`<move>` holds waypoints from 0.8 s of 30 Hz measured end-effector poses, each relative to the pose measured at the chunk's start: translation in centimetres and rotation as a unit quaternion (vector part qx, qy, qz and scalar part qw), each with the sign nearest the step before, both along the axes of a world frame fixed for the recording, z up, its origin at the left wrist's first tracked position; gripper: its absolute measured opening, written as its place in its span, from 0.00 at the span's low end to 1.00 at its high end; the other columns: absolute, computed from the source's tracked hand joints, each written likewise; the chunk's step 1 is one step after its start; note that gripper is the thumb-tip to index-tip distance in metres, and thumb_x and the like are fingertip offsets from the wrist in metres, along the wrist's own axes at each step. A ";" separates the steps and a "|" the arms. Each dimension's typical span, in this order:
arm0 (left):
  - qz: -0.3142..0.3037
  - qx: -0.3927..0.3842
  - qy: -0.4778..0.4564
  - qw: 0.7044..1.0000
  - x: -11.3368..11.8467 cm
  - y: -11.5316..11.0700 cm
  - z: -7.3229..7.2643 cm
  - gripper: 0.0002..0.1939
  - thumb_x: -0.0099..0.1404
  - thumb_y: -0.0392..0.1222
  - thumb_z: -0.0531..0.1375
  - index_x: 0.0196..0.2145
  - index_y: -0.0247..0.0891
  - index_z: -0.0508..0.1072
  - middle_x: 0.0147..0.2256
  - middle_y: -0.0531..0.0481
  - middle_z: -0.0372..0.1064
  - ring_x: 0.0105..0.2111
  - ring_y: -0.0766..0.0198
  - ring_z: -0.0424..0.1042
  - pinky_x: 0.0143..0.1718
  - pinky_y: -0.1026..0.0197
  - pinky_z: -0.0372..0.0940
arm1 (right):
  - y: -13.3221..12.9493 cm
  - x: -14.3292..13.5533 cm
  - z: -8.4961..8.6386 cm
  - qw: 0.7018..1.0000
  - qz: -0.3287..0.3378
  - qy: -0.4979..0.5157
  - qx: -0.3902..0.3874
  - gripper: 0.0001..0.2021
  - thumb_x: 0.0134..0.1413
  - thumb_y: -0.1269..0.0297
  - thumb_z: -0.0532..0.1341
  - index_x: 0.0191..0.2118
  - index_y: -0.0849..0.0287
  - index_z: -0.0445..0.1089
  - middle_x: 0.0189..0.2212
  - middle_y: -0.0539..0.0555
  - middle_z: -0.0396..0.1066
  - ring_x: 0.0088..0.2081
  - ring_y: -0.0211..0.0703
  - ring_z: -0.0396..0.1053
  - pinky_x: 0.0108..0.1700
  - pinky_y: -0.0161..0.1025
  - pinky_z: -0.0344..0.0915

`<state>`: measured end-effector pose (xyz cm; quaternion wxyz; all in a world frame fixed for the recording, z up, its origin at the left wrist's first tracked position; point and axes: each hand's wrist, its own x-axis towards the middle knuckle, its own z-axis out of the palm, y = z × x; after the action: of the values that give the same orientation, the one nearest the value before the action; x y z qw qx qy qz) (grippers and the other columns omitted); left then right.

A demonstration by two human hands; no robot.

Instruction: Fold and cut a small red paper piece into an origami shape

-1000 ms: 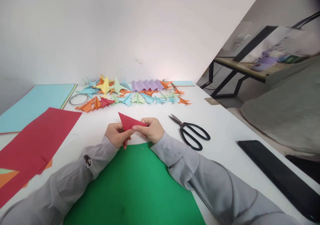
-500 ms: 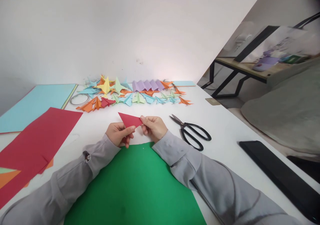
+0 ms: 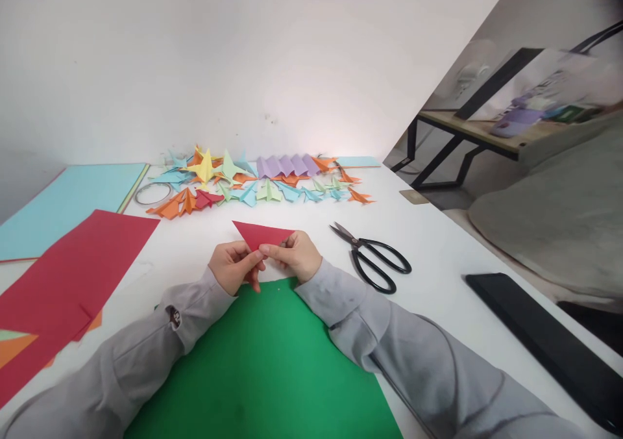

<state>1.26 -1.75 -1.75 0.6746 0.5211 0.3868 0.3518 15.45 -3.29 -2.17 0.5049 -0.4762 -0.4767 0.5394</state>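
Note:
A small red triangle of folded paper (image 3: 260,233) is held up between both hands, its long edge facing away from me. My left hand (image 3: 235,265) pinches it near the bottom corner. Close beside, my right hand (image 3: 295,255) grips the same paper, with the thumb at that bottom corner and the fingers behind the right part. The two thumbs nearly touch. Below the hands lies a green sheet of paper (image 3: 272,361). To the right rest scissors (image 3: 367,254) with black handles, blades pointing away and partly apart.
Folded paper figures (image 3: 267,192) in several colours line the back by the wall, with a roll of clear tape (image 3: 152,193) at their left. Red sheets (image 3: 82,273) and light blue sheets (image 3: 82,192) lie left. A long black object (image 3: 535,341) lies along the right edge.
My right hand has slid left along the red paper, from its right tip to the bottom corner near my left thumb. The scissors and sheets stay where they were.

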 end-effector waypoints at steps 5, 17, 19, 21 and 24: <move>0.011 0.028 -0.017 0.999 -0.6 0.3 0.3 0.16 0.43 0.48 0.68 0.18 0.32 0.70 0.14 0.55 0.65 0.11 0.69 0.64 0.12 0.65 0.65 | 0.5 0.8 0.1 0.986 -0.009 0.161 -0.039 0.18 0.28 0.63 0.70 0.12 0.60 0.58 0.05 0.42 0.53 0.10 0.26 0.45 0.15 0.31 0.38; -0.035 0.004 0.034 0.999 -2.2 1.1 0.9 0.10 0.44 0.41 0.65 0.16 0.33 0.70 0.12 0.55 0.63 0.09 0.70 0.61 0.09 0.67 0.61 | 0.5 1.4 0.1 0.998 -0.013 0.057 -0.008 0.19 0.33 0.50 0.67 0.17 0.62 0.67 0.09 0.46 0.63 0.13 0.30 0.57 0.17 0.30 0.51; -0.025 0.020 0.045 0.998 -2.0 1.0 0.8 0.11 0.45 0.42 0.65 0.15 0.33 0.69 0.11 0.55 0.61 0.09 0.69 0.62 0.08 0.68 0.59 | 0.2 1.0 0.1 1.000 -0.013 0.012 0.003 0.17 0.31 0.52 0.68 0.17 0.62 0.67 0.09 0.45 0.62 0.13 0.29 0.56 0.17 0.30 0.50; -0.001 0.040 0.042 0.998 -1.9 1.1 0.7 0.12 0.45 0.43 0.65 0.15 0.34 0.68 0.10 0.56 0.60 0.09 0.69 0.62 0.08 0.67 0.58 | 0.2 0.9 -0.1 1.000 -0.026 -0.001 0.005 0.17 0.29 0.54 0.69 0.18 0.62 0.66 0.09 0.44 0.62 0.13 0.29 0.56 0.17 0.29 0.49; 0.036 0.065 0.020 0.997 -1.6 1.5 0.3 0.13 0.45 0.45 0.65 0.16 0.33 0.68 0.11 0.55 0.60 0.09 0.69 0.61 0.10 0.65 0.61 | 0.4 1.0 -0.6 0.999 -0.042 0.011 0.014 0.16 0.30 0.57 0.70 0.19 0.61 0.65 0.10 0.43 0.63 0.13 0.28 0.56 0.16 0.29 0.49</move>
<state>-0.32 -0.22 -1.40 0.6186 0.5565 0.3952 0.3892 16.44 -2.87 -2.73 0.5392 -0.4830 -0.4579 0.5161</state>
